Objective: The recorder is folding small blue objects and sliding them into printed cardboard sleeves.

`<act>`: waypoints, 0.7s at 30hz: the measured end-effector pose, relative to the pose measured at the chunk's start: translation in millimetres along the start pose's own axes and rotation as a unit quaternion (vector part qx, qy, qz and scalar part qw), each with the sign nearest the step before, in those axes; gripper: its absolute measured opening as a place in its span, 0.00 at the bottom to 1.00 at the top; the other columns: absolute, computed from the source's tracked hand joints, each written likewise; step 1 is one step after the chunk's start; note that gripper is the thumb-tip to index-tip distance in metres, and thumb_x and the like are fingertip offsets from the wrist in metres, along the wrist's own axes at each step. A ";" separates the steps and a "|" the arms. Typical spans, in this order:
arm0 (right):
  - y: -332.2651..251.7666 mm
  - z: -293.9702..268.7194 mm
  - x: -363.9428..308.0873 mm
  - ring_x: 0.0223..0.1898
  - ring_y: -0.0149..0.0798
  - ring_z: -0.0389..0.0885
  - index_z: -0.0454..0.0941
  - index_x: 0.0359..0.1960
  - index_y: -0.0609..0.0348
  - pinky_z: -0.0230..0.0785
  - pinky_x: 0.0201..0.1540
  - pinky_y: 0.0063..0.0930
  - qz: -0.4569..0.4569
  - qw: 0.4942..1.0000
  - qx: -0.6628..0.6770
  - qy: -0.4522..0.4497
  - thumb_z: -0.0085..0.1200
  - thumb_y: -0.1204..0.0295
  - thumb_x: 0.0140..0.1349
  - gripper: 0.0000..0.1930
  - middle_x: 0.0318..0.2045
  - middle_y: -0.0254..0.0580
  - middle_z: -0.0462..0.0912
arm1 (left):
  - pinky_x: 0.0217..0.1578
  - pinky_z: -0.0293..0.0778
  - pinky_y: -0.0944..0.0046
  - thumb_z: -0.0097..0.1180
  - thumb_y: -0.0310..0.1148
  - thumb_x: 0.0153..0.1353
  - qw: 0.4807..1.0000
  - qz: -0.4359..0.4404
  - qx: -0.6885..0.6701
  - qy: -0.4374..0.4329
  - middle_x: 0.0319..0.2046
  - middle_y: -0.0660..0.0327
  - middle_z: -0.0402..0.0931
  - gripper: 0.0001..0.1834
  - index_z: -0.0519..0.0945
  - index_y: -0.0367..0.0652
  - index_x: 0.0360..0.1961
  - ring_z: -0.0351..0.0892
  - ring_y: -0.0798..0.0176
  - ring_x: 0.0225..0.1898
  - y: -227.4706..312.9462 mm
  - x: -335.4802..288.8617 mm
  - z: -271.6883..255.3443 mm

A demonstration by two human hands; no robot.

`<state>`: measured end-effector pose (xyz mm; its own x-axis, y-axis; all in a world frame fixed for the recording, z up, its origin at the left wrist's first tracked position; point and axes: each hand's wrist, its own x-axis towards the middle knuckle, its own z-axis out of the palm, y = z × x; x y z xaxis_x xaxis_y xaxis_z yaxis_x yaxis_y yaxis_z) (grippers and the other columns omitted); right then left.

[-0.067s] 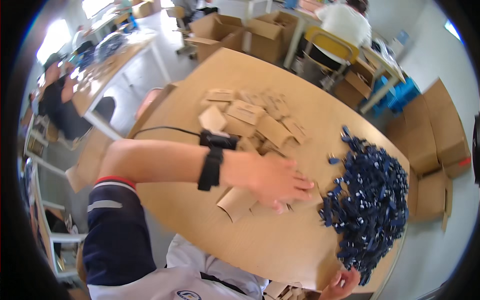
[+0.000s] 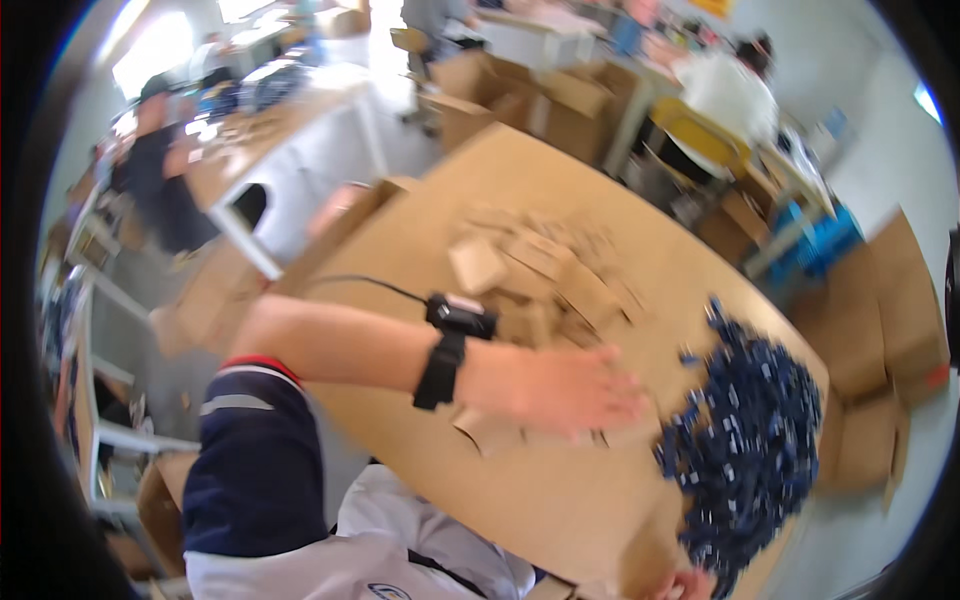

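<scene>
My left hand (image 2: pixel 560 392) lies with fingers stretched out over flat brown cardboard packets (image 2: pixel 482 430), whose edges show below the palm. A black strap and a small black device (image 2: pixel 460 315) with a cable are on that wrist. At the lower edge my right hand (image 2: pixel 690 586) is partly cut off and blurred. Its fingers are curled against a brown cardboard packet (image 2: pixel 648 556) at the table's near edge. Just beyond it spreads a large heap of dark blue strap pieces with shiny metal parts (image 2: pixel 745 450).
More brown packets (image 2: pixel 540 255) are piled past my left hand on the wooden table (image 2: pixel 500 165). An open carton (image 2: pixel 870 350) stands at the right, others (image 2: pixel 480 95) behind the table. A person in white (image 2: pixel 725 90) sits at the back; another in dark clothes (image 2: pixel 160 175) at the left.
The view has shifted, so the table appears lower and farther right. A brown packet now shows beside my right hand, which sits lower in the picture. My left hand stays over the packets.
</scene>
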<state>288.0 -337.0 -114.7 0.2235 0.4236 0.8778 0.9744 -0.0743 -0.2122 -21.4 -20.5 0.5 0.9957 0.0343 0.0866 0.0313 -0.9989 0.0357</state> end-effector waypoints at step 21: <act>-196.9 51.5 71.1 0.35 0.48 0.79 0.79 0.45 0.61 0.72 0.39 0.40 -0.124 0.737 0.372 -0.551 0.56 0.64 0.64 0.14 0.34 0.48 0.80 | 0.41 0.80 0.50 0.53 0.39 0.67 0.623 -0.168 0.170 0.744 0.45 0.57 0.73 0.21 0.73 0.43 0.58 0.78 0.46 0.47 218.5 -189.7 -158.3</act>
<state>110.8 -245.8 -32.6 -0.5133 0.8475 0.1351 0.6080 0.4702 -0.6397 -217.4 -240.1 149.5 -0.2491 -0.0167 0.9683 0.4858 -0.8671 0.1100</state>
